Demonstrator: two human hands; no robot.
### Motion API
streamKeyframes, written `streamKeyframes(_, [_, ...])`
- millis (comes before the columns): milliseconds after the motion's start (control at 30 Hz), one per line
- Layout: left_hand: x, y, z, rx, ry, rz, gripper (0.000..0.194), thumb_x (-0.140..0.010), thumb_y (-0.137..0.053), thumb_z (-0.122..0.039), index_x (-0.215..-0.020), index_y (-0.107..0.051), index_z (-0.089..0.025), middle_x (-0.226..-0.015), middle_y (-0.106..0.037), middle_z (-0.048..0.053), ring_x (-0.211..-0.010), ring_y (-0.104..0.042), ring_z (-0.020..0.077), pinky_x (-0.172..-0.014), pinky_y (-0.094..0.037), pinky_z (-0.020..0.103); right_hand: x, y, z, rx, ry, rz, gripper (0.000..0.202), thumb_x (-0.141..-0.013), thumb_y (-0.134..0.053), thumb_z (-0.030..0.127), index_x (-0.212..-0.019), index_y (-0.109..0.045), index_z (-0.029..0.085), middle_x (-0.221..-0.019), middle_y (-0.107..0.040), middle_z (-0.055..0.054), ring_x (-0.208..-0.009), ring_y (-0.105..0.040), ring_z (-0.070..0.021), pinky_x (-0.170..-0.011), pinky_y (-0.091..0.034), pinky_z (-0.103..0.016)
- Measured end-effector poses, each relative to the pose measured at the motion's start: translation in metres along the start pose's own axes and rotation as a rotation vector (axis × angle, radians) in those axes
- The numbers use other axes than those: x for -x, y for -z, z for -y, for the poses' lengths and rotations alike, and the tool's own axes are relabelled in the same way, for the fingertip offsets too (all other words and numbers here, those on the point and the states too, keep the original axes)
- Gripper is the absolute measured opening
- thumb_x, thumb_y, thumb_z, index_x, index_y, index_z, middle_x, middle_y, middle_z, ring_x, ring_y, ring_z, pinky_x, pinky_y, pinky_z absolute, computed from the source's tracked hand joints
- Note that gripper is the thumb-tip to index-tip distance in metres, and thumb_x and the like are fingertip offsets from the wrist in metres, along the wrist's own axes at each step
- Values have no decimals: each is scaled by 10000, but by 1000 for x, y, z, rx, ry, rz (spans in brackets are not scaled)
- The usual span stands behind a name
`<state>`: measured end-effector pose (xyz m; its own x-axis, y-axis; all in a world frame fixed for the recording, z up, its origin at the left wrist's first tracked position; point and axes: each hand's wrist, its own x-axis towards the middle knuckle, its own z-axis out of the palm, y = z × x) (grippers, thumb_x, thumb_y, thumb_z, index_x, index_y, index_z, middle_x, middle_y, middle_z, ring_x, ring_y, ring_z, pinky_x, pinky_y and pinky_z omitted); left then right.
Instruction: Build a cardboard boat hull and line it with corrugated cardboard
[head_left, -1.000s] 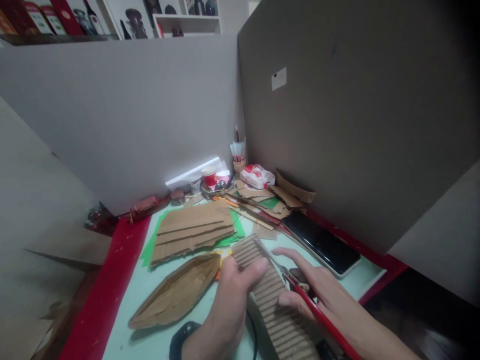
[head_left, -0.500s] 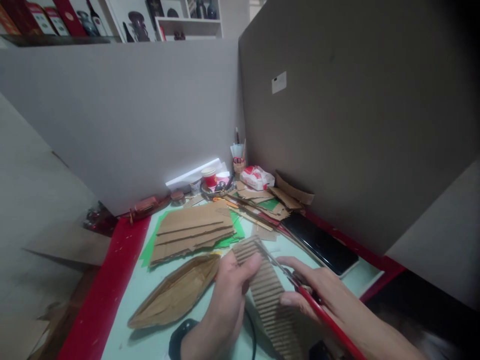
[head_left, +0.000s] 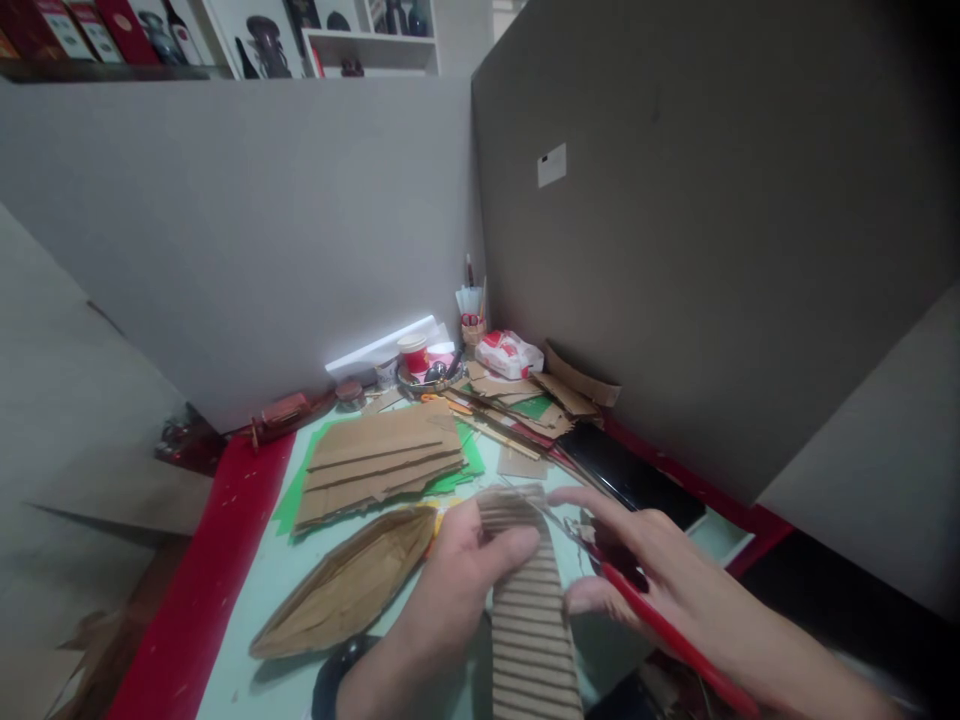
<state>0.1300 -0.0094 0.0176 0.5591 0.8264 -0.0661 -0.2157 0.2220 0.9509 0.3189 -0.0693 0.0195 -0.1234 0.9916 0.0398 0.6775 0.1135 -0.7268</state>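
Observation:
My left hand (head_left: 474, 565) is closed around a strip of corrugated cardboard (head_left: 534, 630), thumb on its ridged face. The strip runs down past the lower edge of the view. My right hand (head_left: 637, 550) grips red-handled scissors (head_left: 652, 625). Their thin metal blades lie across the strip's upper end, above my left thumb; whether they are cutting into it I cannot tell. To the left of my left hand lies a boat-shaped cardboard shell (head_left: 349, 585), hollow side up. Behind it, cut cardboard pieces (head_left: 382, 445) rest over green sheets (head_left: 469, 455).
A black phone-like slab (head_left: 630, 470) lies right of my hands. Cardboard scraps (head_left: 574, 390), a plastic packet (head_left: 510, 354), a red-and-white cup (head_left: 413, 353) and a pen holder (head_left: 473, 328) stand toward the corner. Grey partitions (head_left: 300, 220) enclose the back and right.
The cardboard strip has turned to hang more upright, and its top end bends over more. My right hand and the scissors have moved slightly. The view has shifted a little.

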Motion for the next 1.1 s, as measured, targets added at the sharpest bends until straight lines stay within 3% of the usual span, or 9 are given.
streamKeyframes(100, [2, 6, -8, -60, 44, 50, 173, -797, -684, -211, -957, -745, -187, -874, -725, 49, -852, -637, 209, -790, -474, 291, 5, 4, -4, 23, -26, -17, 610, -836, -554, 682, -1317, -602, 310, -785, -665, -47, -790, -647, -282, -730, -528, -366])
streamKeyframes(267, [4, 17, -23, -210, 103, 164, 241, -770, -734, -233, -989, -711, -135, -903, -676, 65, -892, -600, 236, -849, -454, 359, 13, 12, -3, 75, -5, 12, 633, -856, -536, 678, -1355, -591, 293, -789, -668, -57, -738, -673, -251, -681, -543, -332])
streamKeyframes(367, [5, 23, -26, -271, 97, 190, 217, -795, -721, -247, -982, -693, -142, -905, -646, 49, -897, -585, 228, -861, -444, 368, 14, 16, 0, 102, 22, 35, 641, -871, -480, 699, -1320, -622, 264, -745, -658, -57, -652, -661, -230, -597, -530, -301])
streamKeyframes(467, [5, 25, -25, -270, 57, 204, 190, -835, -698, -273, -1001, -686, -180, -917, -645, 21, -899, -591, 203, -843, -443, 327, 14, 18, 2, 112, -1, 31, 663, -843, -509, 712, -1318, -625, 264, -761, -670, -61, -664, -667, -238, -619, -543, -314])
streamKeyframes(600, [6, 23, -25, -261, -12, 178, 202, -906, -625, -306, -1073, -696, -216, -955, -680, 5, -924, -604, 179, -848, -441, 288, 12, 19, 6, 118, -14, 4, 690, -819, -603, 666, -1384, -550, 275, -757, -665, -34, -704, -658, -249, -655, -536, -330])
streamKeyframes(833, [8, 16, -28, -484, -83, 190, 288, -937, -565, -278, -1204, -659, -227, -1114, -689, 10, -1054, -602, 198, -953, -428, 301, 8, 14, 8, 79, 11, 60, 708, -846, -652, 582, -1448, -410, 301, -770, -646, 3, -721, -608, -234, -628, -479, -289])
streamKeyframes(967, [10, 15, -26, -531, -95, 227, 265, -935, -559, -266, -1173, -667, -220, -1104, -683, 14, -1065, -597, 204, -959, -410, 308, 11, 8, 1, 123, -13, 22, 700, -865, -612, 605, -1469, -378, 340, -803, -646, -8, -752, -626, -245, -684, -502, -330])
streamKeyframes(1100, [8, 15, -25, -446, -31, 286, 200, -908, -584, -280, -1054, -674, -177, -1031, -664, 30, -1025, -582, 217, -966, -404, 324, 18, 6, -2, 138, 15, -10, 634, -907, -538, 610, -1454, -442, 304, -752, -644, -16, -724, -643, -241, -680, -511, -336])
